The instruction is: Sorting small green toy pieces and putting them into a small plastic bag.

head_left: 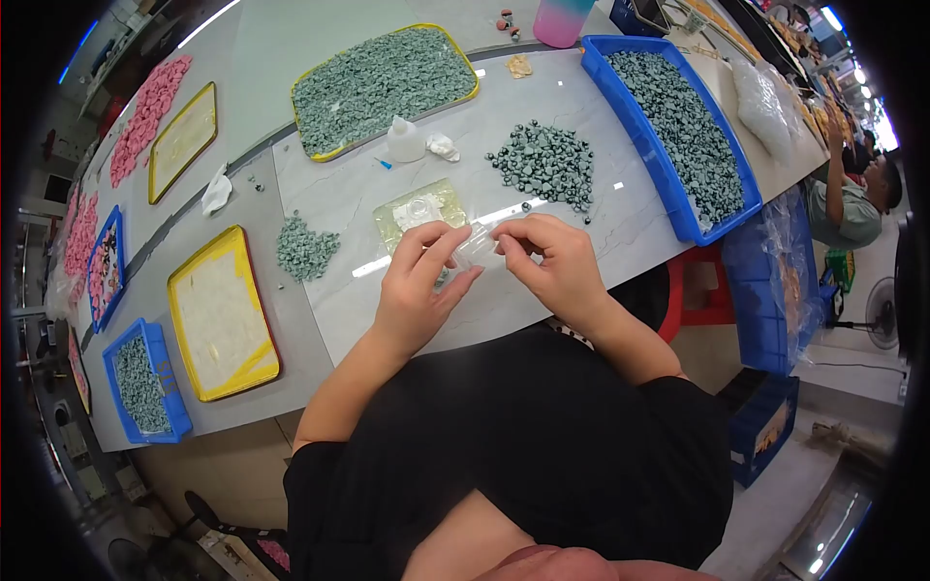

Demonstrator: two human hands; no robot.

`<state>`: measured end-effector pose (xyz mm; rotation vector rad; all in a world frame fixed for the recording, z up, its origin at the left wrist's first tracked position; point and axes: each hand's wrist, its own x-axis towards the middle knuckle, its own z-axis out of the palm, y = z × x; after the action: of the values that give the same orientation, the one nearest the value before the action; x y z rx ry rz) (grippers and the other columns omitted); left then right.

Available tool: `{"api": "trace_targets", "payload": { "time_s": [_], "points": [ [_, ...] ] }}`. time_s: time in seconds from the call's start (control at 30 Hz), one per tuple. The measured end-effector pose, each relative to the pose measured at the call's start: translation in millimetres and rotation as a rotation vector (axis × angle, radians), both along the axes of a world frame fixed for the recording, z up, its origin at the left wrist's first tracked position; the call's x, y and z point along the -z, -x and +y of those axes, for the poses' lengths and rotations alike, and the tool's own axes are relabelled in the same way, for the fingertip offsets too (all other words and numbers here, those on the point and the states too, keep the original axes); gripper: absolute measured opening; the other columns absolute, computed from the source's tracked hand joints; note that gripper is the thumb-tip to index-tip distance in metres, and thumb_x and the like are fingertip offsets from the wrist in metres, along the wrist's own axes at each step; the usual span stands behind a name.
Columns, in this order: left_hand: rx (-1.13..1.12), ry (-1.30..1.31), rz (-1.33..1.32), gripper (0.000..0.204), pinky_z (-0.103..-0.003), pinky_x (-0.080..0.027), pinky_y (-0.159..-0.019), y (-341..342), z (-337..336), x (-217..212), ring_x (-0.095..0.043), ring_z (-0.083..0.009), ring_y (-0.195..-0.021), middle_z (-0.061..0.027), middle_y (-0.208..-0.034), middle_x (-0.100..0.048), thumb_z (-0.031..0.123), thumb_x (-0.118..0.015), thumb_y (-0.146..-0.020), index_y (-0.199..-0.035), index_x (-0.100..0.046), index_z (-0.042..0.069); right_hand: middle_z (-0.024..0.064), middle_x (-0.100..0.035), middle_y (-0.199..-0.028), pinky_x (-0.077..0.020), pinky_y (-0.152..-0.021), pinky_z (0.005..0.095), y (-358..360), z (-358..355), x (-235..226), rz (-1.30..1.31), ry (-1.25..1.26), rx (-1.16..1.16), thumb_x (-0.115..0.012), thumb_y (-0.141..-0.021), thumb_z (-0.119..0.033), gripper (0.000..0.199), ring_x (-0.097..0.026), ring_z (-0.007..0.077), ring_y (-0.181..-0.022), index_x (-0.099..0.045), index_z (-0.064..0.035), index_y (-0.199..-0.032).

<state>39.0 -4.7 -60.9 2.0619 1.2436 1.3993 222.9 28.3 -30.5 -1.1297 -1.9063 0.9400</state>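
A: What is the bench (581,126) made of?

B: It looks like pale stone with faint veins, polished smooth; light strips glare off it.

A: And the small bag (477,244) between the left hand (418,290) and the right hand (552,263)?

B: Thin clear plastic, glossy and crinkled. Just beyond it lies a stack of clear bags (422,208), shiny too, with a yellowish tint.

A: The heap of beads (544,163) beyond the stack?

B: Grey-green, matt, stone-like and rough. The same fills the blue bin (632,126) right of the heap, which is hard, smooth plastic.

A: The squeeze bottle (405,140) left of the heap?

B: Soft white plastic, dull. The yellow tray (221,312) further left looks like smooth plastic.
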Motion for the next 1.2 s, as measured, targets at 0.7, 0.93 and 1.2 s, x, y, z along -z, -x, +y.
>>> {"api": "trace_targets", "payload": {
  "time_s": [0.7,0.93,1.2],
  "points": [
    [0.011,0.300,-0.243,0.042,-0.023,-0.054,-0.061,-6,-6,5,-0.056,-0.0109,-0.071,-0.0079,-0.094,-0.057,0.006,-0.074,-0.075,-0.113,-0.059,-0.001,0.0074,-0.064,-0.077,-0.0461,-0.055,0.0239,-3,-2,0,-0.013,-0.027,0.012,-0.066,-0.079,-0.004,0.012,-0.057,0.0125,-0.061,-0.067,0.0004,-0.090],
    [0.005,0.295,-0.246,0.042,-0.024,-0.054,-0.061,-7,-8,7,-0.056,-0.0111,-0.070,-0.0082,-0.095,-0.057,0.006,-0.075,-0.074,-0.113,-0.059,-0.001,0.0077,-0.064,-0.077,-0.0456,-0.055,0.0241,-3,-4,-2,-0.052,-0.087,-0.009,-0.065,-0.080,-0.004,0.011,-0.057,0.0126,-0.061,-0.067,0.0004,-0.091],
    [0.005,0.163,-0.173,0.046,-0.025,-0.052,-0.063,-8,-6,3,-0.056,-0.0123,-0.068,-0.0089,-0.100,-0.057,0.003,-0.077,-0.070,-0.113,-0.059,0.000,0.0067,-0.064,-0.076,-0.0443,-0.056,0.0234,-3,-3,-12,0.025,0.012,-0.010,-0.064,-0.081,-0.004,0.011,-0.055,0.0118,-0.061,-0.067,0.0000,-0.090]
  ]
}}
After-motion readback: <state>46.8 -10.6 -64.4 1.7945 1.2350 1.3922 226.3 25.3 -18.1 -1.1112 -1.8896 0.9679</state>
